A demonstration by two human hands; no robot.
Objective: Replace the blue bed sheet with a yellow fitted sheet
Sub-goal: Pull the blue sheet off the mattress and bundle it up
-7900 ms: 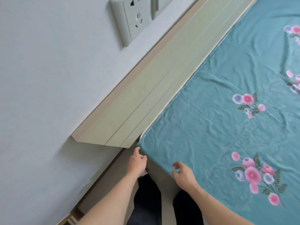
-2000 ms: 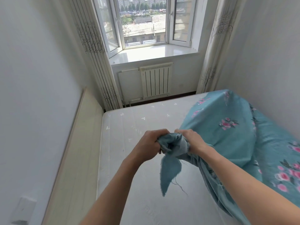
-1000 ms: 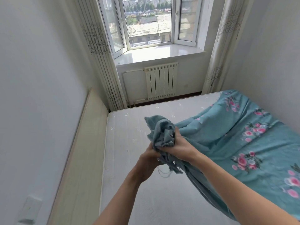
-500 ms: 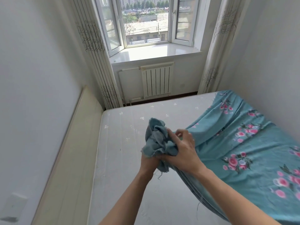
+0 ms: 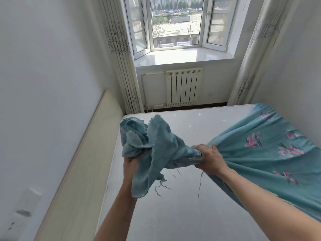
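I see my left hand (image 5: 130,161), its fingers mostly hidden under bunched cloth, gripping the blue sheet (image 5: 260,153) above the bare mattress (image 5: 173,214), my right hand (image 5: 209,159) curled round its gathered neck, the rest draped over the mattress's right side, cut off by the frame edge, radiator (image 5: 182,86) beyond.
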